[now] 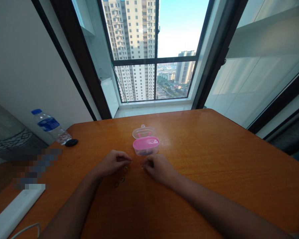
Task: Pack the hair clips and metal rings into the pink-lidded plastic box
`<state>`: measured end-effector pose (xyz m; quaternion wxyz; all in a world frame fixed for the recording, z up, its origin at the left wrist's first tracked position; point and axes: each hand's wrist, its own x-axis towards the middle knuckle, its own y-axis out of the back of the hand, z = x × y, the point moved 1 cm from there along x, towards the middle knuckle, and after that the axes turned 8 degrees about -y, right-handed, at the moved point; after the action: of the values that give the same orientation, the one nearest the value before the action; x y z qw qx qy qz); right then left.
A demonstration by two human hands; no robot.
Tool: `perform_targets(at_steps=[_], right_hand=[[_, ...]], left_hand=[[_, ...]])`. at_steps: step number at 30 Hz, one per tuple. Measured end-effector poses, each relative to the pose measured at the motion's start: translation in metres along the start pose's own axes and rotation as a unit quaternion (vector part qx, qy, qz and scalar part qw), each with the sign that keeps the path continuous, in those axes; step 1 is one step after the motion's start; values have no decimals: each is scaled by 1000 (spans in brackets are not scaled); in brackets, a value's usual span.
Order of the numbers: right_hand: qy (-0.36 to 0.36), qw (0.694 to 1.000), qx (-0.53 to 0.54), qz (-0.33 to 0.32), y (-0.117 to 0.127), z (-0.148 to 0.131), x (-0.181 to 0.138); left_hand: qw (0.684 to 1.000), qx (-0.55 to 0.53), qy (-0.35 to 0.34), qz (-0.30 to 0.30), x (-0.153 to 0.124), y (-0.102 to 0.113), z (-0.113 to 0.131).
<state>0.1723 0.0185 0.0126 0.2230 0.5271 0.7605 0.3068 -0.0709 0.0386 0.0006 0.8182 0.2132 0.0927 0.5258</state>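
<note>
Three small thin rings lay flat on the surface [229, 159], just below the left hand [116, 162]; the upper ring [124, 169] looked pale gold, the middle ring [120, 179] thicker-rimmed and the lower ring [115, 184] darker; right hand [161, 169] had its fingers pinched on a held ring [142, 166], thin and pale; left fingers were pinched together too, with a tiny pale bit [131, 162] at the tips, too small to identify; a pink-and-clear oval case [146, 142] stood just beyond the hands, its clear lid [143, 132] open behind it; surface was orange-brown wood grain, slightly glossy; a blue-capped bottle [49, 124] leaned near the left edge, a black disc [71, 142] at its base; a dark-framed window [155, 61] showed tall buildings and sky.
</note>
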Motion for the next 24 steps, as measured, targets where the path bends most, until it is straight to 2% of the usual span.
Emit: perform_targets(at_steps=[2,4,9,12,14,18,24], right_hand=[[-37,995,87,-2,5,13,-3],[-76,976,202,-15,9,25,-4],[-110,879,463,-18,16,36,-3],[-117,825,552,-28,19,34,-3],[-131,805,577,-38,19,31,-3],[-135,802,581,-31,17,30,-2],[-112,830,546,-28,13,32,-1]], left_hand=[[999,-34,11,11,1,-4,1],[996,-79,30,29,4,-13,6],[966,-219,46,131,10,-44,22],[940,-285,57,177,12,-60,27],[921,-323,66,208,13,-67,28],[904,-347,77,237,14,-72,28],[922,-307,53,229,14,-73,31]])
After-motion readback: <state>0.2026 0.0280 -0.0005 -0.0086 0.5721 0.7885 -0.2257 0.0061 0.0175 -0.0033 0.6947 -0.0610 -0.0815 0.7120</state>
